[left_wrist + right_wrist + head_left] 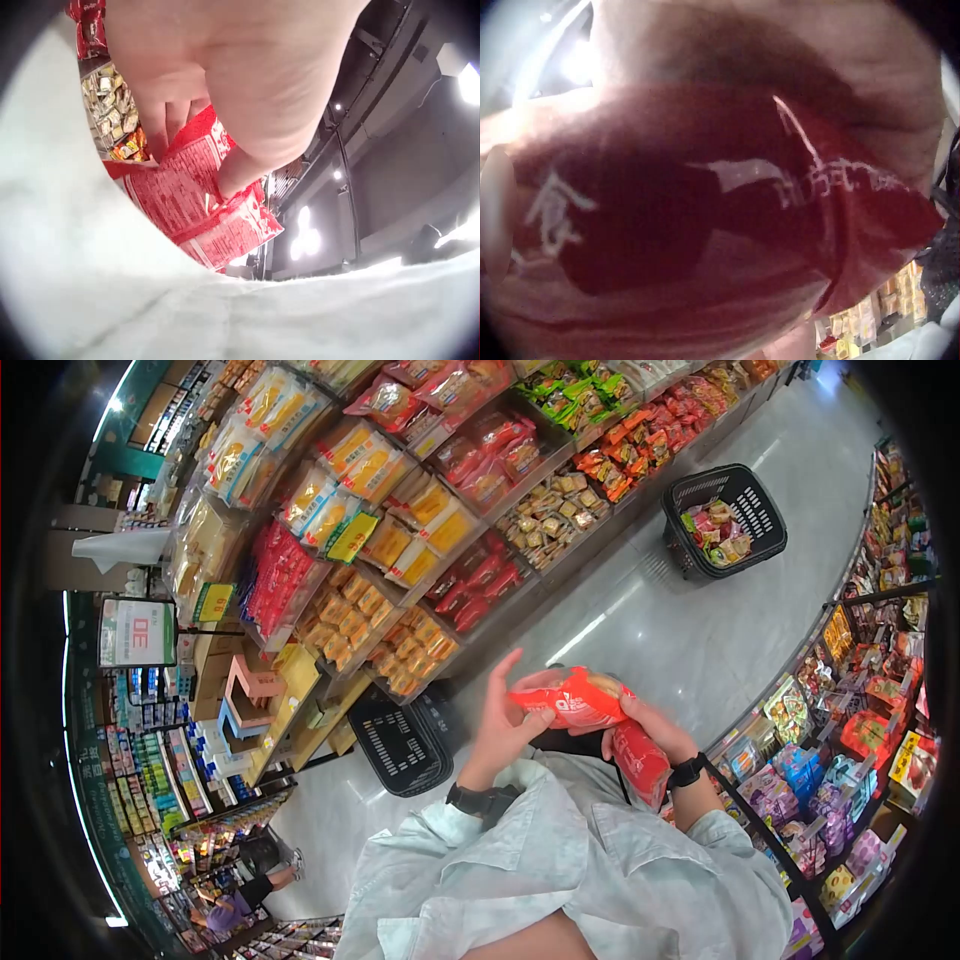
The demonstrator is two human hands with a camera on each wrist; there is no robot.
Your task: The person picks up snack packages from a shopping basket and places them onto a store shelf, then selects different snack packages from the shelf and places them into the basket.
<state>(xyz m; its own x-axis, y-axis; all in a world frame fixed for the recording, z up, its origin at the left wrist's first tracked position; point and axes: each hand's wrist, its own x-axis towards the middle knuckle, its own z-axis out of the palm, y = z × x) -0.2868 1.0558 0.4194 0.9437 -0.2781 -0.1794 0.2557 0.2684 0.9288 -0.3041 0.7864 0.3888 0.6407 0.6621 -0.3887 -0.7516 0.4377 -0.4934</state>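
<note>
In the head view, a bright red snack packet [575, 700] with white lettering and a clear window onto a pale brown food lies between both hands. My left hand [500, 722] pinches its left end, thumb in front and forefinger raised; the left wrist view shows the packet's printed back [184, 187] under that thumb. At the other end, my right hand [662, 732] grips the packet's edge. A second, darker red packet [640, 762] is held against the right palm, pointing down toward the wrist. It fills the right wrist view as a glossy wrapper [675, 217] with white characters.
A black basket [775, 545] holding several colourful packets stands on the grey floor [640, 630]. Another black basket [435, 760] sits at left, beside shelves of bagged breads [430, 525]. Snack racks [800, 790] line the right. A person [225, 910] is at lower left.
</note>
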